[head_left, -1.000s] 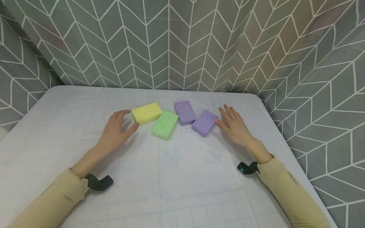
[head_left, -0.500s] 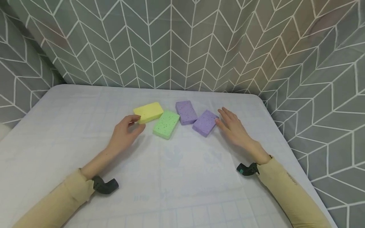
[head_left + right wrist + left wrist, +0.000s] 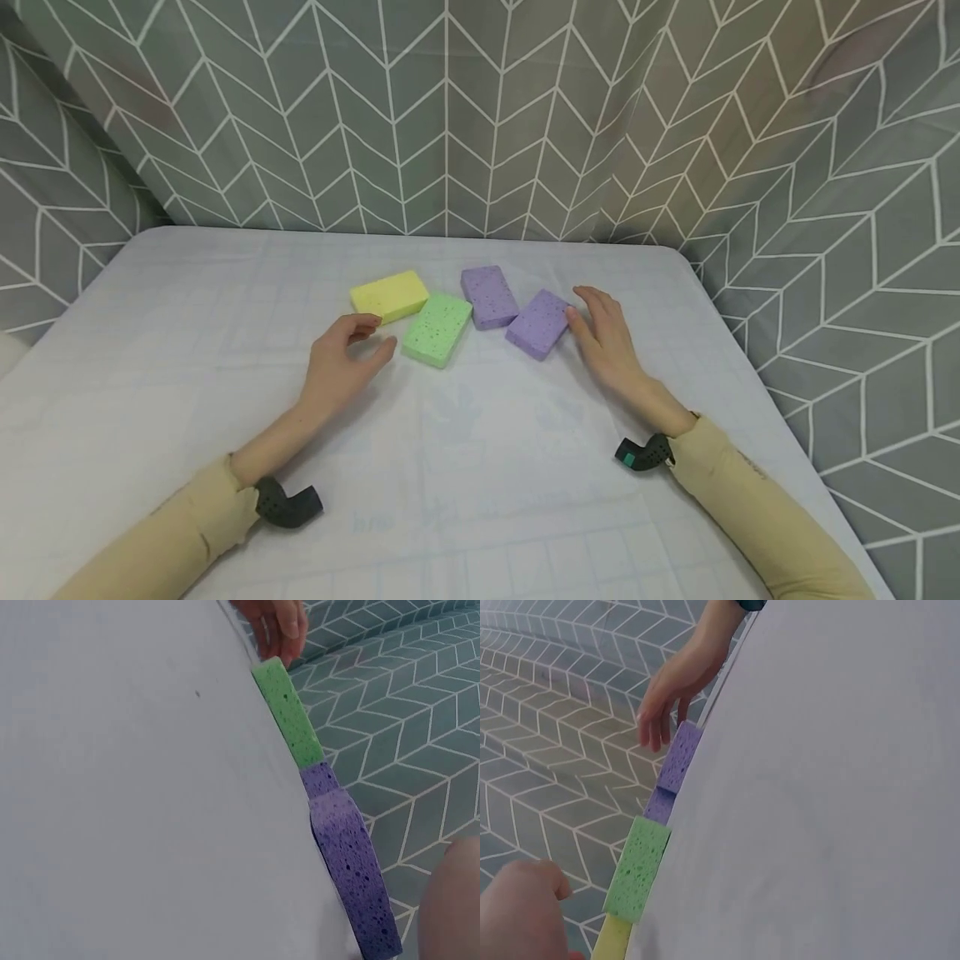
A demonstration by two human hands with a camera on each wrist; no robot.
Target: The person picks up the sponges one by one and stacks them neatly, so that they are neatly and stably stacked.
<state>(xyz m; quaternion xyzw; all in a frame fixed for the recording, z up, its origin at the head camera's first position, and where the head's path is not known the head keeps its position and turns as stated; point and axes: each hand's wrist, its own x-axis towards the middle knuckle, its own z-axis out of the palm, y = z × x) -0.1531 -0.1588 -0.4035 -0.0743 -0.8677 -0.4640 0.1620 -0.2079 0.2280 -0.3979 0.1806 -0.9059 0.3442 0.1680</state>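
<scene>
Toward the back of the table lie a yellow sponge (image 3: 389,295), a green sponge (image 3: 437,330) and two purple sponges, one farther back (image 3: 489,297) and one nearer the right hand (image 3: 538,324). My left hand (image 3: 341,367) hovers by the yellow and green sponges, fingers loosely bent, thumb apart, nothing in it. At the right edge of the nearer purple sponge is my right hand (image 3: 609,342), its thumb tip against that edge and its fingers extended. The left wrist view shows the green sponge (image 3: 637,868) beside part of the left hand (image 3: 525,911).
A pale cloth with faint printing covers the table (image 3: 480,467). Grey curtains (image 3: 450,117) with white chevron lines hang behind the table and along its sides. A black wrist camera (image 3: 288,503) sits on the left sleeve, another (image 3: 643,452) on the right.
My left hand has moved right and toward me, from the yellow sponge's left end to near the green sponge. My right hand's fingers have drawn slightly together. The sponges look unmoved.
</scene>
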